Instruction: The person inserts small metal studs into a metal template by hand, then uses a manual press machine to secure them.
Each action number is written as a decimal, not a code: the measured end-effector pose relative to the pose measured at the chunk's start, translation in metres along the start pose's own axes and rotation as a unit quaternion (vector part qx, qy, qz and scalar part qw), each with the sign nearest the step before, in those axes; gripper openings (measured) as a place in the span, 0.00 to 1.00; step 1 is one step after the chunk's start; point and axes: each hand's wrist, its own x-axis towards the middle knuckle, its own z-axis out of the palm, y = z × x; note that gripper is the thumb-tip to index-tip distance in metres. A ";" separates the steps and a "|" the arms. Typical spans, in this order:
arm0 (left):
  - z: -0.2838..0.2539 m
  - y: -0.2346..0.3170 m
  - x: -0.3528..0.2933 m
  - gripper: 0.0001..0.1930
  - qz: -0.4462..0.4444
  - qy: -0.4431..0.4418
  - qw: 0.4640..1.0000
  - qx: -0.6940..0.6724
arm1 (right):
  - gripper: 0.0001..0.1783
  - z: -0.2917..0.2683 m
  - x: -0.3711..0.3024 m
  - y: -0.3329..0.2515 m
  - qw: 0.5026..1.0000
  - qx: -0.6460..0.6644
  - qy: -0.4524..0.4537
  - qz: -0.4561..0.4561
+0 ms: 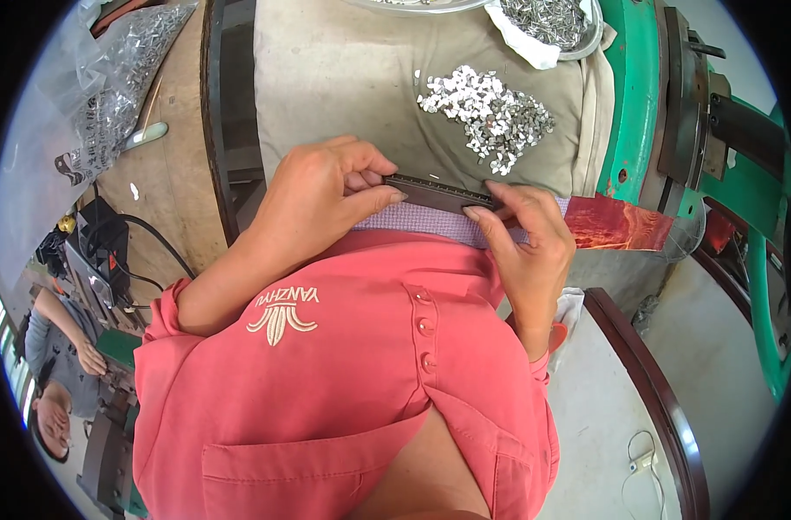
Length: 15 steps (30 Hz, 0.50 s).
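Observation:
A dark, narrow metal bar (pixel 434 194) with a row of small notches along its upper edge lies level between my hands, close to my body. My left hand (pixel 339 178) pinches its left end between thumb and fingers. At the other end, my right hand (pixel 530 230) grips it with thumb and forefinger. Just beyond the bar, a heap of tiny white and grey pieces (pixel 478 108) is spread on the olive-beige cloth (pixel 335 78). Purple checked fabric (pixel 421 223) shows beneath the bar.
A bowl of shiny metal bits (pixel 547 22) stands far right, beside a green machine frame (pixel 634 113). At left, a clear bag of metal parts (pixel 139 69) rests on a wooden board (pixel 179 165). Another person (pixel 66 347) works at lower left. A red patterned sheet (pixel 616 224) lies right.

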 end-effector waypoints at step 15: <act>-0.005 -0.001 -0.003 0.08 -0.066 -0.045 0.993 -0.086 | 0.18 0.012 0.005 -0.003 0.978 -0.068 -0.003 -0.197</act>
